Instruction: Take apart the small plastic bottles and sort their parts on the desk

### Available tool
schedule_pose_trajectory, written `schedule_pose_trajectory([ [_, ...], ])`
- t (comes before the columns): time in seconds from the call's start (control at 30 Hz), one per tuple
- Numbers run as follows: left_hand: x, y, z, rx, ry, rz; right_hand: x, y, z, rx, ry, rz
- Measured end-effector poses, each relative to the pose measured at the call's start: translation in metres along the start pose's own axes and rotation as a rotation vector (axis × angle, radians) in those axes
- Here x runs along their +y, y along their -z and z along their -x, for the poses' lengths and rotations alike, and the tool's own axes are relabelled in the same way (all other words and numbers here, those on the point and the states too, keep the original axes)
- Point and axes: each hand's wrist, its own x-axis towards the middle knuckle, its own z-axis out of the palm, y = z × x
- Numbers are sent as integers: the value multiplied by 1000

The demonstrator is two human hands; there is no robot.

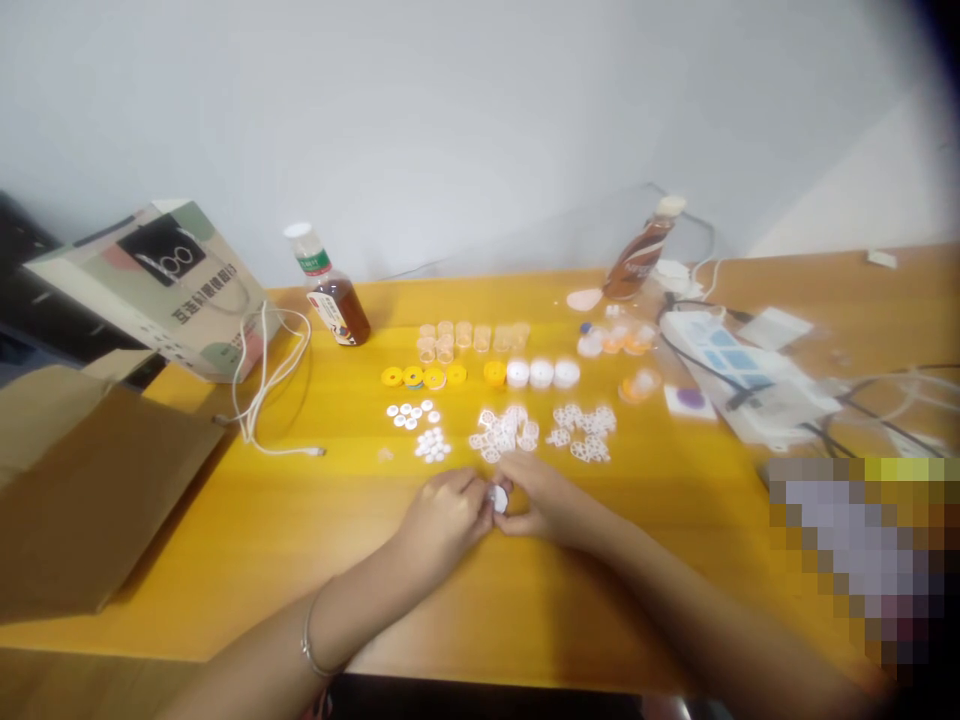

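Low over the front half of the table, my left hand [448, 508] is closed on a small white round piece [499, 498]. My right hand [553, 502] curls in from the other side, thumb and forefinger pinched at the same piece. Just beyond my fingers lie piles of white gear-like pieces [504, 432] and openwork white pieces [585, 432]. Small white discs [407, 413] and white round bits [433, 445] sit to the left. Behind them runs a row of yellow round caps [456, 374] and white round caps [541, 374], then clear small cups [463, 335].
A dark bottle [337, 300] and a paper bag [180, 290] stand at the left, with a white cable [259, 390] and cardboard box [97, 490]. Another bottle [645, 250] stands back right, near a white power strip [739, 375] and tangled cables.
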Motion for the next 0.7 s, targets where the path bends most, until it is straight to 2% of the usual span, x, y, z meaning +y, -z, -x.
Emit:
schedule_pose_trajectory([
  [0.17,3,-6,5,67,-110,-136,1,-1,1,16,-19,2],
  [0.3,-3,-4,5,108,-141,-67,0,0,1,10,-23,-7],
  [0.4,-19,5,2,186,-104,10,0,2,1,6,-24,-9],
  [0.5,-38,16,0,241,-14,-16,-1,3,1,-5,-25,-12],
  [0.6,-48,22,0,229,39,-84,-2,3,1,-1,-23,-16],
  [0.7,-49,20,-1,183,23,-136,-3,4,1,8,-29,-13],
])
